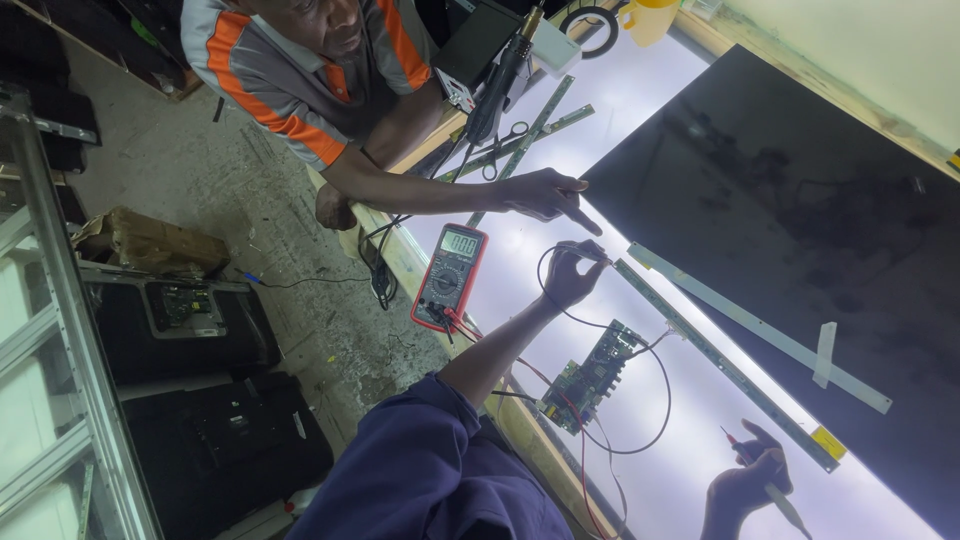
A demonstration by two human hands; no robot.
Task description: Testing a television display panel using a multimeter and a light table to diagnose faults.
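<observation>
Black probe in left hand [570, 275], perhaps touching strip [725, 365].

- An electronics repair workshop, by every sign.
- Opened flat-screen panel [800, 230] lying backlit on a wooden bench [400, 250].
- Red multimeter [449, 277] with leads, a bare green circuit board [590, 377], loose light strips [725, 365].
- Hot-air tool [503, 75] and scissors [500, 150] near the far edge.
- Dismantled set casings [200, 400] on a dusty concrete floor [200, 170].
</observation>
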